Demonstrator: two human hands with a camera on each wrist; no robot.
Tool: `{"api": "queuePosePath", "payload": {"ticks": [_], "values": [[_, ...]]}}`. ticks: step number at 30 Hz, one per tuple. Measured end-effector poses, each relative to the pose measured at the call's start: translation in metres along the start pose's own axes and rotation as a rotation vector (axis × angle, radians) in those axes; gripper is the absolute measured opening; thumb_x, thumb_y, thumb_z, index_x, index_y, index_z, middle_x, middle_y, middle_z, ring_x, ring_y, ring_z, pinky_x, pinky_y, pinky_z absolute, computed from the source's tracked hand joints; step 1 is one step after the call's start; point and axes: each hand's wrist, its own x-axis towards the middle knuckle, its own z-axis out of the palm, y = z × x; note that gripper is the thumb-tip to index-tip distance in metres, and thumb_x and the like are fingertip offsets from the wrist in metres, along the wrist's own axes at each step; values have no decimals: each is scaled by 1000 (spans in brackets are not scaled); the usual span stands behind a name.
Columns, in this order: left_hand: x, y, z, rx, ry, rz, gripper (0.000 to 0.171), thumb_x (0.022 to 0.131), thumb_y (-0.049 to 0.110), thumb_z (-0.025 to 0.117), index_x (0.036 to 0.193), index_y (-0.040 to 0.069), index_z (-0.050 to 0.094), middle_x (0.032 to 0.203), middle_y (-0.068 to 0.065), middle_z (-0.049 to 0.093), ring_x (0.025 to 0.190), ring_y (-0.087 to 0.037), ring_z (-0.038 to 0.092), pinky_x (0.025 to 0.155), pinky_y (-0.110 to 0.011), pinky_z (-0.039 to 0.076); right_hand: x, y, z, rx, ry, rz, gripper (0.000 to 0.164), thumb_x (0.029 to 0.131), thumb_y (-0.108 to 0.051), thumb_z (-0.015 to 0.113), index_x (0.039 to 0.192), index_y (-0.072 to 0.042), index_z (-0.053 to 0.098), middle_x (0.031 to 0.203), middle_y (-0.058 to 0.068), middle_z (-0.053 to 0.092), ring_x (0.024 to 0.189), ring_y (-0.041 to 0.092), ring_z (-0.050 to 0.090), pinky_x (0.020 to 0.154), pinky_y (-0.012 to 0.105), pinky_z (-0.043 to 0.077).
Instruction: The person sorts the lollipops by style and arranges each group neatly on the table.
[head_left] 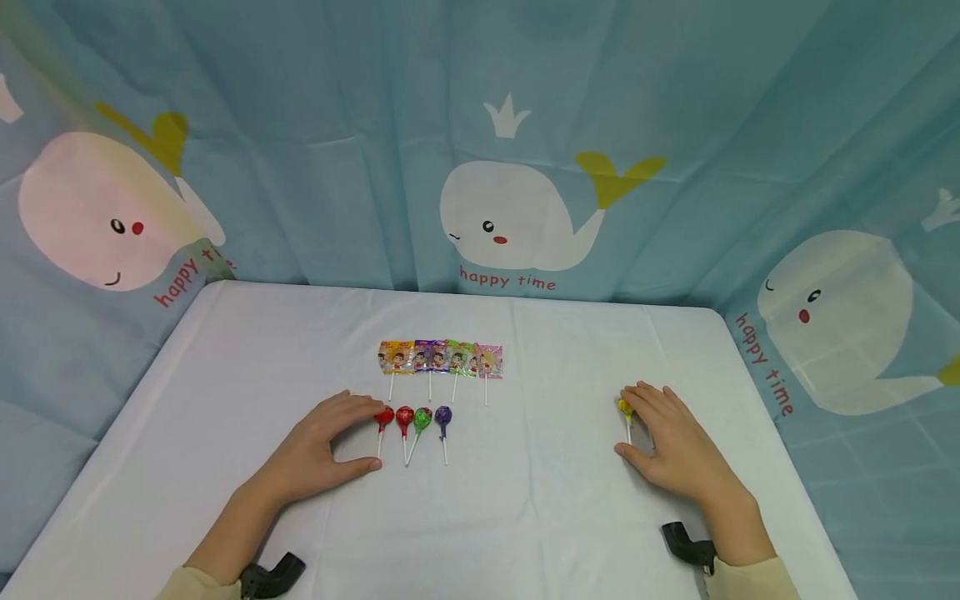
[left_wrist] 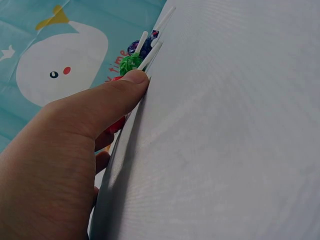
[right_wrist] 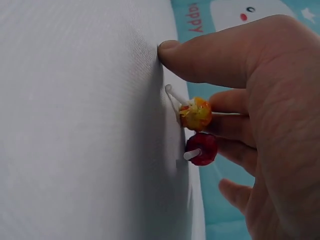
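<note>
On the white tabletop, my left hand [head_left: 322, 446] touches the left red lollipop [head_left: 385, 416] with its fingertips, its thumb spread near the stick. Right of that lie another red lollipop [head_left: 404, 417], a green lollipop [head_left: 422, 419] and a purple lollipop [head_left: 443, 417]. Far to the right, my right hand [head_left: 675, 442] rests with fingertips at the head of a yellow lollipop [head_left: 624, 406], thumb apart on the cloth. The right wrist view also reveals a dark red lollipop [right_wrist: 201, 149] beside the fingers; the hand hides it from the head view.
Above the left group is a row of flat-wrapped lollipops: orange [head_left: 396, 357], purple [head_left: 431, 356], green [head_left: 461, 358] and pink [head_left: 490, 361]. White cloth [head_left: 480, 533] covers the table. A blue curtain [head_left: 360, 167] with whales hangs behind and at both sides.
</note>
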Motion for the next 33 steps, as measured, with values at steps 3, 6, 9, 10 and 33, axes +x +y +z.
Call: {"api": "queuePosePath", "payload": {"ticks": [3,6,9,10,33], "values": [[0,-1,0,3,1,8,78,77,39,102,147,31,68,148,9,66,145,-28,55,133,-29,23,-1,1,0,2,5,1,77,90,-31,88,152,3,58,157,21,57,150,44,46,134,55,22],[0,-2,1,4,5,23,79,77,38,102,147,30,68,148,9,66,144,-28,56,133,-25,21,-1,2,1,-1,11,-6,76,89,-30,88,152,3,59,156,21,58,150,44,47,134,56,22],[0,-2,1,2,8,29,78,77,38,102,147,29,68,148,8,66,144,-28,56,133,-26,21,-1,2,1,-3,17,-14,77,89,-29,88,152,3,59,156,21,59,150,44,47,134,55,21],[0,-3,1,1,8,29,78,77,38,102,148,29,68,148,8,66,144,-28,56,133,-27,21,-1,3,1,-4,19,-16,77,89,-30,88,152,3,59,156,21,59,150,44,47,134,55,21],[1,-5,2,5,8,35,79,78,42,101,148,31,67,148,10,66,143,-23,56,132,-23,19,0,4,2,3,34,-33,80,86,-31,92,150,3,60,155,19,60,150,43,47,135,50,18]]}}
